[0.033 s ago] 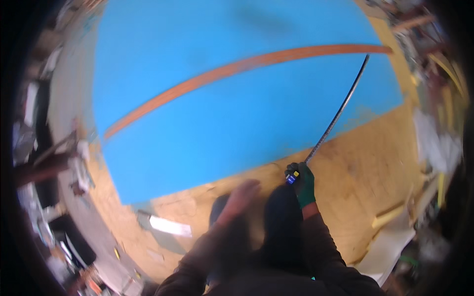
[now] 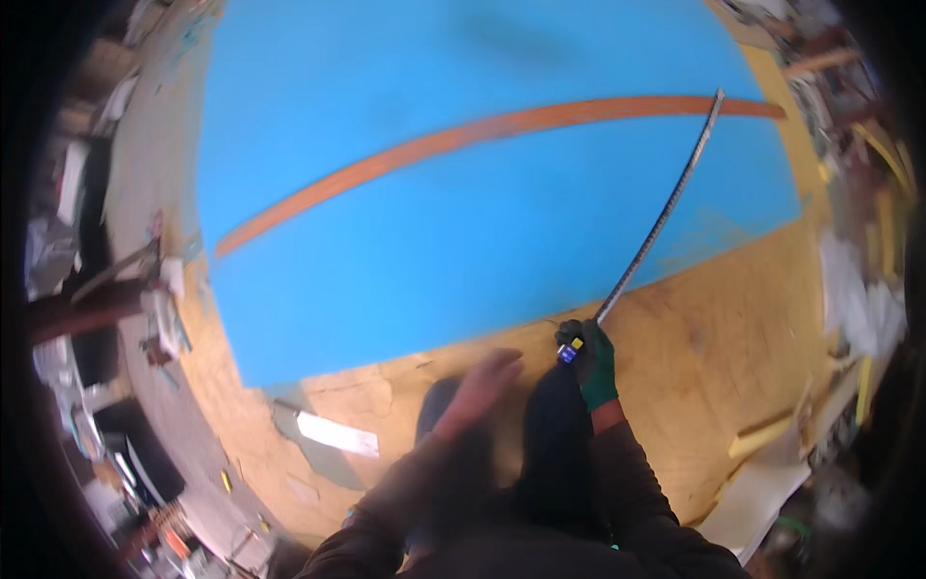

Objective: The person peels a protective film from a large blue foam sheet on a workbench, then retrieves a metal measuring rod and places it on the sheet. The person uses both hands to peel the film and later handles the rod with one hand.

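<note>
My right hand (image 2: 586, 357), in a dark green glove, is closed around a blue and yellow tape measure (image 2: 569, 350). Its blade (image 2: 661, 217) runs out stiffly up and to the right, over a large blue sheet (image 2: 386, 261). The blade's far end overlaps a long orange-brown strip (image 2: 463, 135) near the strip's right end; whether they touch I cannot tell. My left hand (image 2: 487, 381), bare and somewhat blurred, is over the wooden surface just before the sheet's near edge. Its fingers look stretched out, and nothing shows in them.
Under the sheet is a wooden board (image 2: 714, 338). A white rectangular piece (image 2: 338, 434) lies at the near left. Yellowish offcuts (image 2: 762, 434) and crumpled clear plastic (image 2: 858, 289) are at the right. Clutter and a dark reddish beam (image 2: 87, 314) line the left side.
The blade's tip has moved from the strip's near edge to overlap it, and the blade looks lighter. The sheet and strip sit slightly further right in view. The tape measure remains held.
</note>
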{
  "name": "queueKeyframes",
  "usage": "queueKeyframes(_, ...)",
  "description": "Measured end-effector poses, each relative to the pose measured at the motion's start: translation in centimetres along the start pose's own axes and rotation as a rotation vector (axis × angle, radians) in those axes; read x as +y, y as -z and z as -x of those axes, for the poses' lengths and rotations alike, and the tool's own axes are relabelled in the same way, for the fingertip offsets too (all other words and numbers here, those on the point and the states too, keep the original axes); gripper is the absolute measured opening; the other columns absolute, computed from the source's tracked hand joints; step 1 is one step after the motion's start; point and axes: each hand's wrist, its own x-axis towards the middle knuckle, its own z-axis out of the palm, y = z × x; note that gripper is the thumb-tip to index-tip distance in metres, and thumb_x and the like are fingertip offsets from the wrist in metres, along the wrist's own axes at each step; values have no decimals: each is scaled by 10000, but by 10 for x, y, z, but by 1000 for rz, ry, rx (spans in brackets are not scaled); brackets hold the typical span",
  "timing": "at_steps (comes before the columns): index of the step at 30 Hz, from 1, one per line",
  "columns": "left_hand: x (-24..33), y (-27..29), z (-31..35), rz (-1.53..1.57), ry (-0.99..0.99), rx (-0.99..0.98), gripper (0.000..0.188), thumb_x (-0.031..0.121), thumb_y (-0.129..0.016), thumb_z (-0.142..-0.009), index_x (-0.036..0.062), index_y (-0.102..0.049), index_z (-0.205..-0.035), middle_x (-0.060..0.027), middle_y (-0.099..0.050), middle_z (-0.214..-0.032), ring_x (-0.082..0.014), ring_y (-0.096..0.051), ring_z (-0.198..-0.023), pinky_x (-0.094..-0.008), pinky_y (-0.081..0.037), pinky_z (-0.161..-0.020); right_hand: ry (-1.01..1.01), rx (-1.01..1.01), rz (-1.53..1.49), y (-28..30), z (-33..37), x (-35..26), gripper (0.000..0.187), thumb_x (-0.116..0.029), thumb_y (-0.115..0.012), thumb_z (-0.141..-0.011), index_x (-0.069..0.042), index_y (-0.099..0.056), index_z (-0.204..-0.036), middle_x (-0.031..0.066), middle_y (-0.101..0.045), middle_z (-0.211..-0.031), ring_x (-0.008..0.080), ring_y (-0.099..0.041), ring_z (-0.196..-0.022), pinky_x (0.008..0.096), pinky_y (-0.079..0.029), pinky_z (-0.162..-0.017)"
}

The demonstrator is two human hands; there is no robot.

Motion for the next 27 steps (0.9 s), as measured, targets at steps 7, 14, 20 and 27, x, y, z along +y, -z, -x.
queueKeyframes(7,4,17,26,199,197,258,394,328,-581,-1142,63,-570,-1433,-67,-657,-1158,-150,-645,-1002,-319,-547,-888,192,-285,659,-139,1,97,463,-423,-607,-1099,-40,-720,-1332,106,-748,-1281,188,-695,-1163,353,-568,-972)
queueKeyframes(14,-21,58,55,854,226,322,433,418,-524,-1139,103,-566,-1433,-32,-663,-1153,-146,-649,-992,-317,-531,-849,-345,-458,574,-171,3,126,385,-458,-622,-1056,-132,-765,-1202,32,-727,-1029,155,-672,-829,343,-551,-657)
queueKeyframes(20,10,55,84,722,215,404,365,306,-499,-1114,76,-584,-1385,-19,-641,-1072,-106,-602,-912,-283,-503,-805,-232,-668,706,-171,12,131,280,-311,-627,-1057,-127,-773,-1211,53,-730,-1147,150,-683,-946,334,-570,-736)
queueKeyframes(27,-30,77,100,388,250,421,234,259,-560,-1095,52,-653,-1151,-10,-610,-898,-83,-549,-780,-248,-454,-709,-145,-633,752,-222,-47,113,314,-295,-652,-1054,-85,-819,-1216,104,-700,-1420,150,-655,-1115,301,-543,-925)
